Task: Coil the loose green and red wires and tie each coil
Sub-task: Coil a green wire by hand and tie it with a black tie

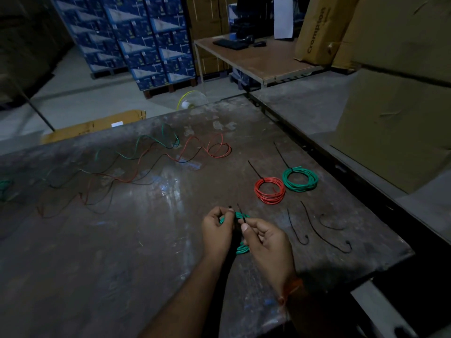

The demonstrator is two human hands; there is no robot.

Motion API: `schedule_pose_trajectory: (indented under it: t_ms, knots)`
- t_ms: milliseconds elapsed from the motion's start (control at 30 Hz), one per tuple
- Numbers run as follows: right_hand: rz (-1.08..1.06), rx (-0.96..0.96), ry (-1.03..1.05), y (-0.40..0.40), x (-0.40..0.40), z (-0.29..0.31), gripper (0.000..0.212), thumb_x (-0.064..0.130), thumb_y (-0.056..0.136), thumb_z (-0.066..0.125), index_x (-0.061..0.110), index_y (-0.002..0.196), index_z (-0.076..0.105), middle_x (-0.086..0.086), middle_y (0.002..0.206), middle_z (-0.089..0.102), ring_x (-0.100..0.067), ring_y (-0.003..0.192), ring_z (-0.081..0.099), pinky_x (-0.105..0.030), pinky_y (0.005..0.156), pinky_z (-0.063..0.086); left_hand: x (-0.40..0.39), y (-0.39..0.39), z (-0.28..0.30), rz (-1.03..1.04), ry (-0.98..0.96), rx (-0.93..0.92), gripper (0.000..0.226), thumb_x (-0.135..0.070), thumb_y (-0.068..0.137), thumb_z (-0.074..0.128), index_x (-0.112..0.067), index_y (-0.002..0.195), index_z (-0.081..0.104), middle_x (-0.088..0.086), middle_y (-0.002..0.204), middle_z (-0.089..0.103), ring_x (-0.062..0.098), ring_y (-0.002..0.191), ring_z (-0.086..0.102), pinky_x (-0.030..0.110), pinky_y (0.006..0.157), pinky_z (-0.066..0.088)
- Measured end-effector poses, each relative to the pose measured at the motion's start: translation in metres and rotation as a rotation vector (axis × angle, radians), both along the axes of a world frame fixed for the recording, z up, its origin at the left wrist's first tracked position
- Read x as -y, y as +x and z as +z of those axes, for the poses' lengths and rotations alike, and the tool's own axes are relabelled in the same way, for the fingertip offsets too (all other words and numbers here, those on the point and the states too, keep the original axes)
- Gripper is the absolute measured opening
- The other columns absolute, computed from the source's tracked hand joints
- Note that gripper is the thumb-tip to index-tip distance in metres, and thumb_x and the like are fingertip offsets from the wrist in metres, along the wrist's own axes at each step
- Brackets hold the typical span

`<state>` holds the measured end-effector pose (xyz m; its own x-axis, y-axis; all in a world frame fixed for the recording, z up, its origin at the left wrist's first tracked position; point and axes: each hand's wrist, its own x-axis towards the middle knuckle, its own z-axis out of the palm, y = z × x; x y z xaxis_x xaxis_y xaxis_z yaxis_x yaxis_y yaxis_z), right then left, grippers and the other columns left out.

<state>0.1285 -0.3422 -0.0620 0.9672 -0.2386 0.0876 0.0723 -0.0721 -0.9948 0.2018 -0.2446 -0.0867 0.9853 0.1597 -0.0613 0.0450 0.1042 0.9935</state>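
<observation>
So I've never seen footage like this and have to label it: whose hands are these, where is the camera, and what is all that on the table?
There is no machine here. A person wears a camera on the head, looking down at their own hands over a worn table. The left hand holds a green coil, and the right hand pinches a black tie on it. Farther right lie a finished red coil and a finished green coil, each with a tie on it. Spare ties lie beside the hands. Loose wires sprawl across the far left.
</observation>
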Motion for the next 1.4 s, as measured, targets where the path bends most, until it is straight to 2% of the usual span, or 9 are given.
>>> schedule_pose_trajectory:
  t_ms: [100,167,267,367,533,800,1033,1200,1400]
  knots:
    - [-0.136,0.065,-0.146,0.002,0.004,0.008,0.021,0.026,0.098,0.065,0.045,0.096,0.073,0.009,0.084,0.077,-0.006,0.082,0.074,-0.034,0.075,0.061,-0.001,0.0,-0.001,-0.016,0.01,0.023,0.018,-0.02,0.084,0.062,-0.005,0.074,0.058,0.006,0.062,0.054,0.018,0.06,0.049,0.036,0.059,0.039]
    - [-0.242,0.133,-0.388,0.009,0.013,0.011,0.018,0.036,0.097,0.063,0.04,0.11,0.075,0.008,0.09,0.074,-0.008,0.083,0.072,-0.036,0.072,0.06,-0.003,0.001,-0.003,-0.038,0.017,0.034,0.022,-0.028,0.083,0.064,-0.01,0.072,0.058,0.01,0.063,0.053,0.022,0.061,0.049,0.04,0.059,0.039]
    - [-0.31,0.195,-0.581,0.02,0.021,0.017,0.022,0.026,0.096,0.068,0.022,0.115,0.077,0.0,0.096,0.074,-0.015,0.085,0.071,-0.034,0.072,0.059,-0.007,0.002,-0.006,-0.071,0.019,0.037,0.025,-0.033,0.084,0.066,-0.014,0.073,0.056,0.015,0.067,0.051,0.026,0.064,0.048,0.045,0.061,0.039]
    - [-0.265,0.232,-0.727,0.024,0.022,0.023,0.023,0.024,0.095,0.066,0.02,0.115,0.077,0.0,0.087,0.07,-0.017,0.075,0.066,-0.035,0.065,0.057,-0.007,0.0,-0.003,-0.082,0.002,0.04,0.027,-0.033,0.086,0.066,-0.01,0.075,0.054,0.014,0.065,0.047,0.025,0.063,0.043,0.045,0.059,0.035]
    - [-0.214,0.317,-0.832,0.029,0.019,0.027,0.028,0.029,0.09,0.052,0.017,0.096,0.077,-0.004,0.08,0.066,-0.024,0.073,0.063,-0.037,0.063,0.054,-0.006,-0.003,0.004,-0.086,-0.026,0.055,0.023,-0.018,0.089,0.063,-0.016,0.069,0.053,0.005,0.061,0.046,0.017,0.058,0.04,0.03,0.053,0.033]
    - [-0.138,0.295,-0.934,0.035,0.02,0.026,0.027,0.031,0.088,0.05,0.019,0.093,0.074,-0.003,0.081,0.065,-0.025,0.071,0.063,-0.036,0.061,0.054,-0.007,-0.001,-0.002,-0.088,-0.026,0.021,0.023,-0.031,0.082,0.066,-0.016,0.069,0.053,0.009,0.061,0.044,0.022,0.06,0.038,0.041,0.059,0.032]
    - [-0.092,0.273,-0.94,0.04,0.019,0.024,0.012,0.021,0.085,0.064,0.017,0.091,0.074,-0.003,0.079,0.065,-0.025,0.07,0.063,-0.036,0.06,0.053,-0.006,-0.002,0.001,-0.095,-0.068,0.014,0.023,-0.021,0.086,0.065,-0.016,0.067,0.052,0.009,0.059,0.043,0.017,0.054,0.037,0.028,0.051,0.03]
    - [-0.087,0.271,-0.981,0.041,0.015,0.027,0.029,0.032,0.089,0.049,0.016,0.087,0.073,-0.004,0.077,0.064,-0.026,0.07,0.062,-0.038,0.059,0.053,-0.005,-0.004,0.005,-0.113,-0.098,0.043,0.025,-0.02,0.087,0.064,-0.011,0.069,0.048,0.01,0.061,0.04,0.019,0.057,0.032,0.029,0.051,0.026]
    - [-0.1,0.276,-1.014,0.04,0.011,0.025,0.025,0.029,0.089,0.051,0.014,0.082,0.07,-0.005,0.075,0.062,-0.026,0.07,0.061,-0.037,0.058,0.051,-0.004,-0.005,0.005,-0.118,-0.101,0.056,0.029,-0.01,0.094,0.062,-0.003,0.071,0.046,0.01,0.062,0.04,0.018,0.059,0.033,0.028,0.051,0.027]
